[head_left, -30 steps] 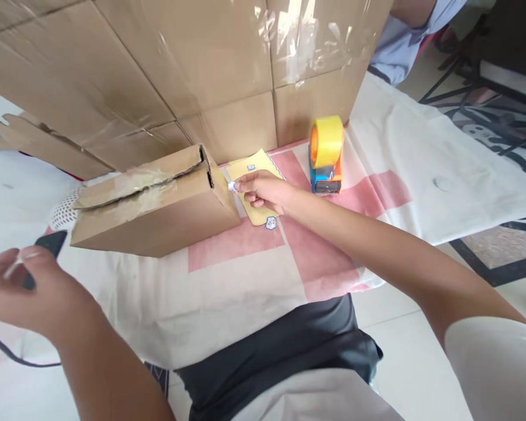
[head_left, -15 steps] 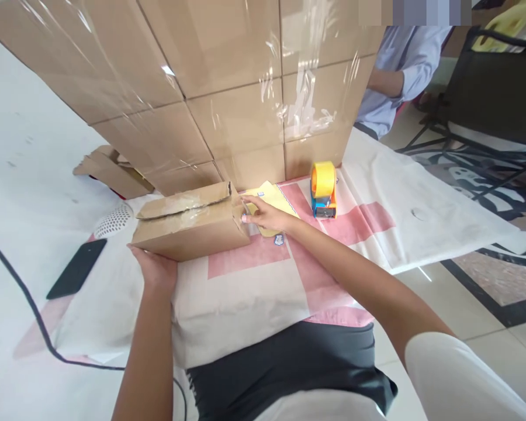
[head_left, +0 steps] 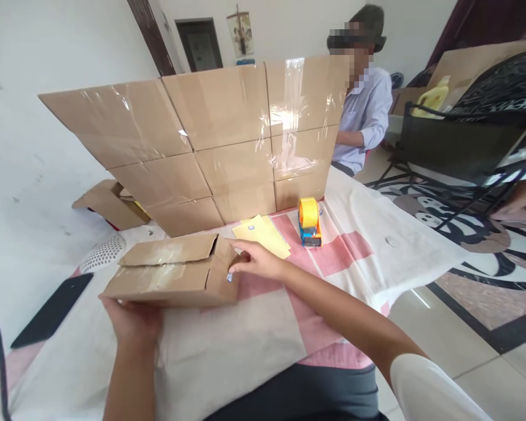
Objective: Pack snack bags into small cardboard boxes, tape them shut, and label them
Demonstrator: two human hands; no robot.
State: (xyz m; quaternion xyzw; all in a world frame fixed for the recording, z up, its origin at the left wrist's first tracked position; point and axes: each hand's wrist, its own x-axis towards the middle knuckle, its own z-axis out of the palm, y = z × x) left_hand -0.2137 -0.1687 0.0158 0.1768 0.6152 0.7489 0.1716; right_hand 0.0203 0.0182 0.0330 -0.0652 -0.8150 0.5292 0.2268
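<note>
A taped cardboard box (head_left: 170, 275) lies on the cloth-covered table (head_left: 228, 351), one flap edge slightly raised on top. My left hand (head_left: 134, 318) holds its near left corner from below, the fingers partly hidden by the box. At its right end is my right hand (head_left: 256, 260), thumb and index finger against the end face beside a small blue-and-white sticker (head_left: 229, 278). Yellow sheets (head_left: 263, 234) lie just beyond my right hand. Farther right stands a tape dispenser (head_left: 309, 222) with a yellow roll.
A tall wall of taped cardboard boxes (head_left: 228, 117) rises behind the box. An open carton (head_left: 114, 204), a perforated white object (head_left: 103, 254) and a dark flat object (head_left: 52, 310) are at the left. A person (head_left: 363, 111) sits beyond, near a black chair (head_left: 447, 146).
The view has tilted up, showing more of the room and the person. The box appears turned slightly, and a sticker now shows on its right end by my right hand.
</note>
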